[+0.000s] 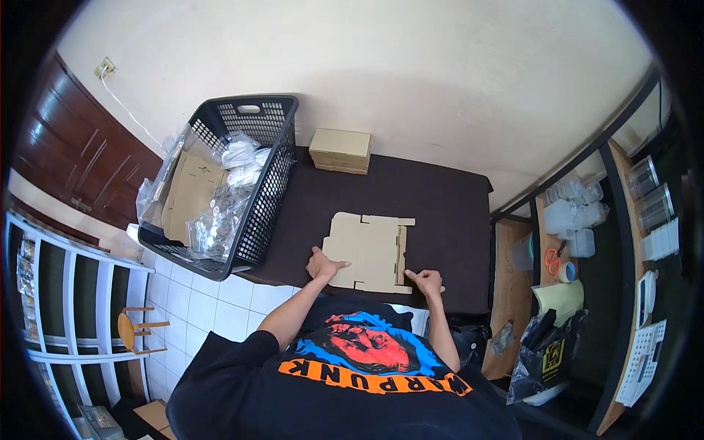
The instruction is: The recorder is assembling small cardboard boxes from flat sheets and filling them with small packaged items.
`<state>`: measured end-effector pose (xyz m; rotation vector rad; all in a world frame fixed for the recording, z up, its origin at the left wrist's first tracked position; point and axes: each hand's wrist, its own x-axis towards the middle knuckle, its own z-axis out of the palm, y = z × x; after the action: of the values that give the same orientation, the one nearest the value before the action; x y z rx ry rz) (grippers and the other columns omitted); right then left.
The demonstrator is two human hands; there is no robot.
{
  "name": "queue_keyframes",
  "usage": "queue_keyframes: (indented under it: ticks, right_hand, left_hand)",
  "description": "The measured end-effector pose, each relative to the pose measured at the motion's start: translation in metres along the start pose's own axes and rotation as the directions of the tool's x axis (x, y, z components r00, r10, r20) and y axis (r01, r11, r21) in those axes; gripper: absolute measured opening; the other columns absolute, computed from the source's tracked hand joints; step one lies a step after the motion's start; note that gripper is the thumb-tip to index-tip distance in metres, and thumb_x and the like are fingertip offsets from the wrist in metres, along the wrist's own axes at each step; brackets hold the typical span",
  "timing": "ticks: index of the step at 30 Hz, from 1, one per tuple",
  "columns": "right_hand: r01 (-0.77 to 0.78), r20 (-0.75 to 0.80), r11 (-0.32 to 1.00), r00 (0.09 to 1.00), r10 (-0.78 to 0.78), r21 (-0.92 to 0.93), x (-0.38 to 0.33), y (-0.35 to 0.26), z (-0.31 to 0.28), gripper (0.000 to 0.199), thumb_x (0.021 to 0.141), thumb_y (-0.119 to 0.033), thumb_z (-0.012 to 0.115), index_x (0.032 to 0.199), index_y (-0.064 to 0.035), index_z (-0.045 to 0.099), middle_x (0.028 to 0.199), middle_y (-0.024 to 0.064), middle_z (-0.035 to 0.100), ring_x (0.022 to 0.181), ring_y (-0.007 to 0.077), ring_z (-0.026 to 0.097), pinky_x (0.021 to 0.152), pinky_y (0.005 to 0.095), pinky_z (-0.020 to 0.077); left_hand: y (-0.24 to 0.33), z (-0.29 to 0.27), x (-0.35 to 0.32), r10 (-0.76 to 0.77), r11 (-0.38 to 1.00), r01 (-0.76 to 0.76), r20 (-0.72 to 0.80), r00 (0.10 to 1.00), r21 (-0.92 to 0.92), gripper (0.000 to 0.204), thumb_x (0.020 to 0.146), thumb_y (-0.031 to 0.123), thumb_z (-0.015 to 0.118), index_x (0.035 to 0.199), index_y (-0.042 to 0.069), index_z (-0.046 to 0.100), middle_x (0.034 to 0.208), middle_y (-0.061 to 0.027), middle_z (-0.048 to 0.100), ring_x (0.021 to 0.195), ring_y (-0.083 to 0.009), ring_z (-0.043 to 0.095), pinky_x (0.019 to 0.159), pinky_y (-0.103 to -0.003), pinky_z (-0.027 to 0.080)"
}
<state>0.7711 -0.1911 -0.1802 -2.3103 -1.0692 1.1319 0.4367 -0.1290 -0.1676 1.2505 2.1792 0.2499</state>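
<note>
A flat, die-cut cardboard box blank (pixel 364 253) lies on the dark brown table in front of me, with slots along its far and near edges. Its right side has a folded strip standing up slightly. My left hand (pixel 323 265) grips the near left edge, thumb laid over the top and fingers curled at the side, partly hidden. At the near right corner my right hand (pixel 427 282) pinches the folded strip, its thumb side against the cardboard and the other fingers bent.
A black plastic basket (pixel 265 187) with cardboard and bagged items stands left on the table (pixel 440 187). A stack of folded cardboard boxes (pixel 339 151) sits by the wall. Shelves (pixel 506 253) at right hold clear containers, orange scissors (pixel 554 260) and a tape roll (pixel 567 272). A wooden stool (pixel 127 331) is on the floor.
</note>
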Motion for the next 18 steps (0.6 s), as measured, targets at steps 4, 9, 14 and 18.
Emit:
queue_keyframes:
  ticks: [4, 9, 14, 18]
  right_hand:
    - [-0.042, -0.023, 0.999, 0.999, 0.042, -0.002, 0.0, -0.004, -0.001, 0.048, 0.076, -0.056, 0.093, 0.072, -0.011, 0.078, 0.079, 0.002, 0.078, 0.091, 0.0239, 0.075, 0.12, 0.069, 0.0236]
    - [-0.055, 0.007, 0.996, 0.998, 0.055, 0.074, 0.008, -0.002, -0.004, 0.038, 0.08, -0.043, 0.094, 0.077, -0.008, 0.079, 0.079, 0.0027, 0.077, 0.086, 0.0172, 0.072, 0.11, 0.053, 0.0416]
    - [0.019, 0.017, 0.966, 1.0, -0.024, 0.257, 0.02, 0.02, 0.005, 0.027, 0.084, -0.026, 0.093, 0.078, -0.0038, 0.078, 0.077, 0.0025, 0.074, 0.075, 0.0114, 0.065, 0.078, 0.0318, 0.0517]
    - [0.021, 0.0, 0.971, 1.0, -0.022, 0.239, 0.021, 0.02, 0.008, 0.025, 0.085, -0.023, 0.092, 0.08, -0.0031, 0.078, 0.077, 0.0024, 0.073, 0.074, 0.0101, 0.065, 0.073, 0.028, 0.0513]
  left_hand:
    - [0.005, 0.0, 0.001, 0.179, 0.983, -0.178, 0.007, 0.984, -0.044, 0.084, 0.061, 0.038, 0.104, 0.12, 0.001, 0.055, 0.116, -0.024, 0.073, 0.107, -0.0442, 0.073, 0.099, -0.053, 0.055]
    - [0.03, 0.008, -0.015, 0.718, 0.695, -0.683, -0.176, 0.673, 0.224, 0.037, 0.083, 0.0, 0.074, 0.116, 0.0, 0.056, 0.115, -0.024, 0.07, 0.095, -0.0451, 0.071, 0.09, -0.053, 0.053]
    - [0.062, 0.015, -0.014, 0.808, 0.583, -0.781, -0.058, 0.586, 0.223, 0.02, 0.092, 0.001, 0.058, 0.112, 0.001, 0.06, 0.099, -0.0201, 0.073, 0.091, -0.0388, 0.073, 0.087, -0.05, 0.052]
    - [0.079, 0.01, 0.016, 0.866, 0.493, -0.835, -0.051, 0.497, 0.246, 0.02, 0.094, 0.002, 0.054, 0.11, -0.001, 0.065, 0.089, -0.0212, 0.073, 0.083, -0.0398, 0.074, 0.082, -0.049, 0.055]
